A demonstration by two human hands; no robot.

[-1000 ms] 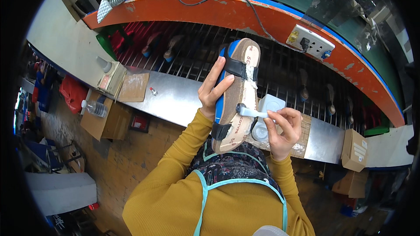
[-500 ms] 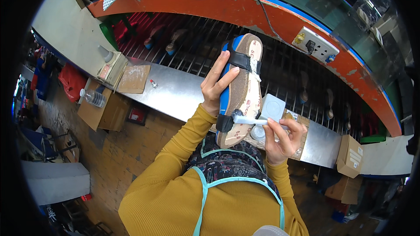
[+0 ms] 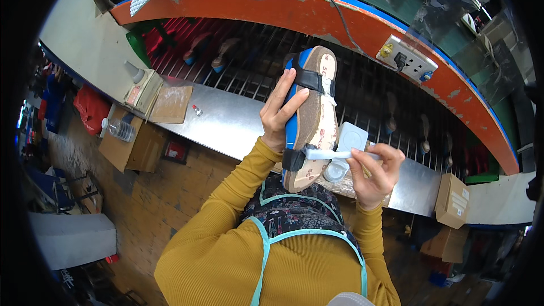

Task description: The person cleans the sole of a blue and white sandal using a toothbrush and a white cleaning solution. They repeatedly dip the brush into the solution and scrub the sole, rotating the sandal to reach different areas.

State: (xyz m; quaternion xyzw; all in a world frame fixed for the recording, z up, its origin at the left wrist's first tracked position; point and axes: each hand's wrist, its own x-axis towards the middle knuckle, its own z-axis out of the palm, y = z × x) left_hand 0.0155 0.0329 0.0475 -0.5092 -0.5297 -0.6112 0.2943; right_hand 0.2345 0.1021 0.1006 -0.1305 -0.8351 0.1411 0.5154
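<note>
My left hand (image 3: 276,114) wraps round the side of a sandal on a blue shoe last (image 3: 290,130), which is held bottom up. Its underside shows a cream insole board (image 3: 324,127) with a brown rim and black straps folded over it. Between the fingertips of my right hand (image 3: 374,175) is a slim white brush (image 3: 328,154). The brush's far end touches the underside beside the black strap (image 3: 293,160) near the lower end. Just below the brush stands a small round whitish pot (image 3: 336,170), with a pale square container (image 3: 352,136) behind it.
A metal ledge (image 3: 215,127) runs along a barred rack (image 3: 249,62), where several shoe parts lie. An orange beam (image 3: 215,8) with a socket strip (image 3: 407,58) and cable crosses above. Cardboard boxes (image 3: 452,199) stand right and left; a small red-capped tube (image 3: 196,110) lies on the ledge.
My right hand has shifted slightly right, and the brush now lies more level across the underside. The pot shows more fully. My left hand and the sandal have barely moved.
</note>
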